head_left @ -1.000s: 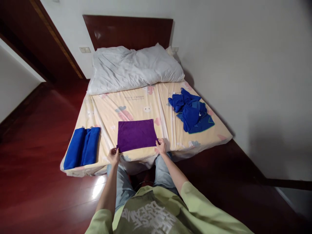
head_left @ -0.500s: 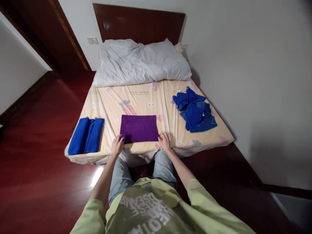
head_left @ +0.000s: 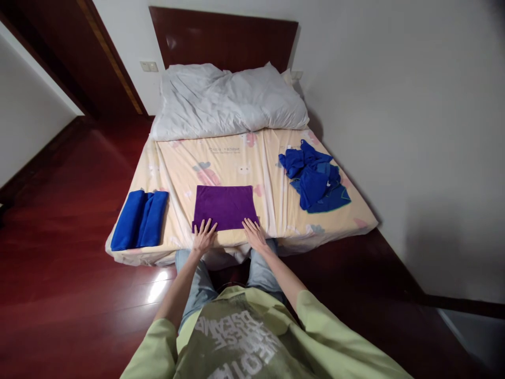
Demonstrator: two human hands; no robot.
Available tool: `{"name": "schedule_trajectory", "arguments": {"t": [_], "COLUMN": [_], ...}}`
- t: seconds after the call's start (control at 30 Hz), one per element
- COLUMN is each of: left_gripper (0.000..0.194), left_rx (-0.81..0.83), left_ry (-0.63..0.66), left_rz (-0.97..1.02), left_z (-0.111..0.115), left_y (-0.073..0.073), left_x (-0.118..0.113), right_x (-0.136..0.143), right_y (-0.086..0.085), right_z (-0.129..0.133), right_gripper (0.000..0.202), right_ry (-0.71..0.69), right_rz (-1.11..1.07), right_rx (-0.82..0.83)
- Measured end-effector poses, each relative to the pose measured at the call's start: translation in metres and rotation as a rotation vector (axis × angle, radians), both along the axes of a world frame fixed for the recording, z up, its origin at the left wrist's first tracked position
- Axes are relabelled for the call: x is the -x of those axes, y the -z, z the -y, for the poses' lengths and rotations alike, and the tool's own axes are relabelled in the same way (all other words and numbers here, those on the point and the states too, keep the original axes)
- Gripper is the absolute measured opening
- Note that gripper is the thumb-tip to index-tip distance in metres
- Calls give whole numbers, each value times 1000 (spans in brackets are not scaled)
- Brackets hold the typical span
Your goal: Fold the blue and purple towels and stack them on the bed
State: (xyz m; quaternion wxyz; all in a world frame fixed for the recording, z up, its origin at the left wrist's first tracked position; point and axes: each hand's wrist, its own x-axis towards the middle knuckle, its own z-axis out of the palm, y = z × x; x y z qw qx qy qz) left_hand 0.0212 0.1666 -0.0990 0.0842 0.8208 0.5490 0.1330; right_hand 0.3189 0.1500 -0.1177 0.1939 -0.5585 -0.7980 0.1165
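Observation:
A purple towel point(head_left: 224, 204) lies spread on the bed in front of me, its near edge showing a narrow folded strip. My left hand point(head_left: 204, 236) rests flat on the left part of that near edge, fingers spread. On the right part of the same edge lies my right hand point(head_left: 254, 232), palm down with its fingers stretched out. Neither hand grips the cloth. To the left, two folded or rolled blue towels point(head_left: 153, 218) sit side by side near the bed's corner. A loose heap of blue cloths point(head_left: 313, 184) is on the right.
The bed point(head_left: 179, 168) has a yellow patterned sheet, with a crumpled white quilt or pillow point(head_left: 232, 105) against the brown headboard point(head_left: 229, 39). A white wall point(head_left: 414, 131) runs along the right side. Dark red floor point(head_left: 71, 263) lies to the left.
Both hands have moved inward from the towel's near corners and flattened onto its near edge. A narrow folded strip now shows there. The blue cloths have not moved.

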Motion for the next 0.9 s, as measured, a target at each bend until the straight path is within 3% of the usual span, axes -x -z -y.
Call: {"name": "schedule_trajectory", "arguments": {"t": [0.13,0.23,0.4,0.53,0.63,0.9], "left_gripper": [55,59,61,61,64,73], "left_rx": [1,19,-6,-8,-24,18], "left_ry": [-5,-9,-51,-46,-17,4], "left_rz": [-31,-53,-67,-77,-71,-48], "left_z": [-12,-18,-26,-29,-18,48], "left_y": [4,6,5,1,-1,6], "left_x": [31,45,47,47,53,64], "right_x": [-27,-32,-22,-22,-27,-38], "right_y": [0,1,4,-4,-12,-13], "right_z": [-9,-15,-24,-29,-20,36], "right_gripper": [66,68,66,62,60,58], "right_ry": [42,39,93,99,52,-14], "right_rz": [0,-7,-39,-41,-34,-52], "right_rx": [-1,4,-8,5,14,1]}}
